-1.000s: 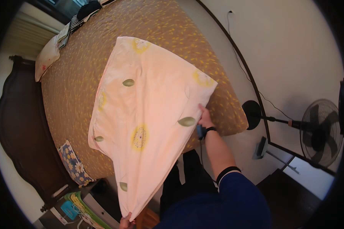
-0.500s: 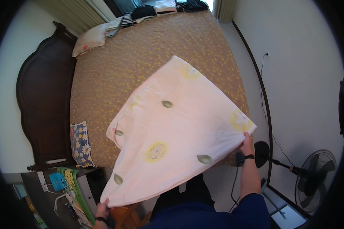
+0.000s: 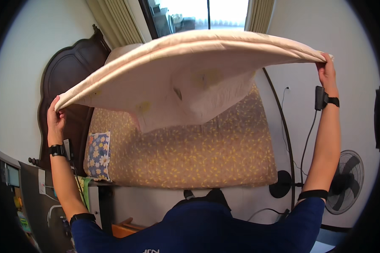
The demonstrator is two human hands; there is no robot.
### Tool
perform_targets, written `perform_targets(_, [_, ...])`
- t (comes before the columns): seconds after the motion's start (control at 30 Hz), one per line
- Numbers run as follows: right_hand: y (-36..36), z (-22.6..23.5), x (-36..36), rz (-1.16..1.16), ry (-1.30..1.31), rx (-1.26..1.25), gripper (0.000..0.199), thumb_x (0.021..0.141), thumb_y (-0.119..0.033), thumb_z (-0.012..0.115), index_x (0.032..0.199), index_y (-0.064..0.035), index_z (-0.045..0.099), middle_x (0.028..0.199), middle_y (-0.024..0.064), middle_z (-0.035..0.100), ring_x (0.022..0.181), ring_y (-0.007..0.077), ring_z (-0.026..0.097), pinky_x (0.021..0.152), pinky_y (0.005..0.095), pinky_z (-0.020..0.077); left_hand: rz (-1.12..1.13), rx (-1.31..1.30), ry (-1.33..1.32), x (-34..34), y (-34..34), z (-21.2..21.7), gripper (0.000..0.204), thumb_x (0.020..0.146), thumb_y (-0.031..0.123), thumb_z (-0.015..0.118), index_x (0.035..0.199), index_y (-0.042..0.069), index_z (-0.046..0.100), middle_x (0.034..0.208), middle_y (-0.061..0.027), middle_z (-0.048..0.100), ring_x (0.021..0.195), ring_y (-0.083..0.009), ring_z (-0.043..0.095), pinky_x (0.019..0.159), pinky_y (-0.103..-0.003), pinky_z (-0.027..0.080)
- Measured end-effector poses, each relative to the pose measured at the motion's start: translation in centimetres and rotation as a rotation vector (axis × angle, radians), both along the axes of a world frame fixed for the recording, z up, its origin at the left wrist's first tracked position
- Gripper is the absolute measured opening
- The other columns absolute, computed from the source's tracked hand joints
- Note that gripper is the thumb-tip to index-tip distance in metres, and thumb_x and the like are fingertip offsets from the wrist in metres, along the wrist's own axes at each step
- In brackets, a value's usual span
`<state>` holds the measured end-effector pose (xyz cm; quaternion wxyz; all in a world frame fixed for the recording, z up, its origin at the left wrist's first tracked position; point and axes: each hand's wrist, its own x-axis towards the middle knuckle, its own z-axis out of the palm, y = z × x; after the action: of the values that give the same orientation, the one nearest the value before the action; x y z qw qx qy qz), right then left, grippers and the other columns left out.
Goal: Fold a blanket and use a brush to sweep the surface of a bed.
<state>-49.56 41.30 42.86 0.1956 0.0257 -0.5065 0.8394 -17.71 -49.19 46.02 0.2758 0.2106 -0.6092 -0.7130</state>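
Note:
A pale pink quilt point(image 3: 164, 80) with yellow flower and green leaf prints is stretched in the air between my raised hands. Its near edge arches up and its underside shows, hanging over the bed. My left hand point(image 3: 56, 116) is closed on one corner, in front of the dark headboard. On the other side my right hand point(image 3: 327, 74) grips the opposite corner, higher up by the right wall. Beneath the quilt lies the bed point(image 3: 198, 164), covered in a brown sheet with a yellow leaf pattern. The quilt hides the far part of the bed.
A blue floral pillow point(image 3: 99, 156) lies at the bed's near left corner, by the dark wooden headboard point(image 3: 67, 71). A standing fan point(image 3: 346, 181) is at the right. A cluttered desk point(image 3: 33, 185) stands at the left, with an orange wooden stool point(image 3: 126, 227) beside it.
Both my hands have lifted the quilt from low over the bed to high in front of me and spread apart. The quilt now billows, its underside showing.

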Motion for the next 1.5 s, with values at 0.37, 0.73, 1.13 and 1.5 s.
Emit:
perform_targets(0.37, [0.5, -7.8, 31.7, -0.376, -0.297, 0.212, 0.020, 0.091, -0.022, 0.059, 0.104, -0.0064, 0.059, 0.079, -0.0021, 0.063, 0.056, 0.0049, 0.054, 0.042, 0.0206, 0.0353, -0.007, 0.209, -0.378, 11.3, -2.8, -16.3, 0.022, 0.086, 0.025, 0.069, 0.093, 0.005, 0.062, 0.066, 0.0002, 0.061, 0.039, -0.0059, 0.048, 0.033, -0.015, 0.036])
perform_targets(0.73, [-2.0, -27.1, 53.3, -0.512, -0.974, 0.231, 0.020, 0.088, -0.019, 0.057, 0.099, -0.0025, 0.056, 0.065, 0.0028, 0.058, 0.043, 0.0101, 0.051, 0.038, 0.0220, 0.0405, -0.037, 0.419, -1.125, 26.3, -3.9, -36.3, 0.021, 0.084, 0.024, 0.073, 0.088, 0.007, 0.062, 0.059, -0.0019, 0.057, 0.040, -0.0137, 0.050, 0.034, -0.025, 0.038])
perform_targets(1.13, [3.7, -40.9, 33.3, -0.299, -1.160, 0.215, 0.019, 0.090, -0.025, 0.055, 0.091, -0.0061, 0.057, 0.068, 0.0021, 0.059, 0.050, 0.0116, 0.056, 0.040, 0.0225, 0.0458, 0.152, 0.390, -0.914, 8.0, -5.1, -45.5, 0.018, 0.089, 0.017, 0.061, 0.093, -0.001, 0.060, 0.071, -0.0077, 0.061, 0.054, -0.0209, 0.061, 0.038, -0.029, 0.049])
perform_targets(1.5, [0.4, -52.9, 18.3, 0.143, -1.141, 0.058, 0.024, 0.095, -0.029, 0.054, 0.107, -0.0085, 0.056, 0.093, 0.0022, 0.065, 0.081, 0.0142, 0.064, 0.067, 0.0293, 0.0517, -0.205, 0.115, -0.925, -5.1, 9.7, -53.7, 0.015, 0.091, 0.011, 0.053, 0.105, 0.006, 0.055, 0.091, -0.0084, 0.063, 0.079, -0.0161, 0.064, 0.067, -0.027, 0.052])
